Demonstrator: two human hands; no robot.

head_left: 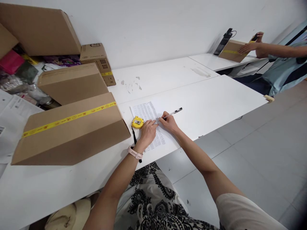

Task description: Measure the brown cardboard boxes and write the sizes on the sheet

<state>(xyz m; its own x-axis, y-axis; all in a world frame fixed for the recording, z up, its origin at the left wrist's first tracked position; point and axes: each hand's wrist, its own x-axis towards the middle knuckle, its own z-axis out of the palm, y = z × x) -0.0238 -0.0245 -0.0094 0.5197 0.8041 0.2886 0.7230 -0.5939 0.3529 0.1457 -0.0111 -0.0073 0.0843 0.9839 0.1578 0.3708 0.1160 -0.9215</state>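
Note:
My right hand (168, 121) grips a pen (174, 112) with a clear barrel and black end, its tip down on a printed sheet of paper (155, 140). Rows of small print cover the sheet; they are too small to read. Flat on the paper rests my left hand (148, 131), fingers stretched toward the pen tip. Touching or just beside that hand is a yellow tape measure (137, 122), with a black strap (134, 135) trailing from it toward the table's front edge.
Left of the paper lies a cardboard box (72, 127) sealed with yellow tape. More boxes (74, 80) and bagged goods stand behind it. At the far right, another person's hands (249, 48) hold a small carton (231, 51) near a dark bottle (223, 41).

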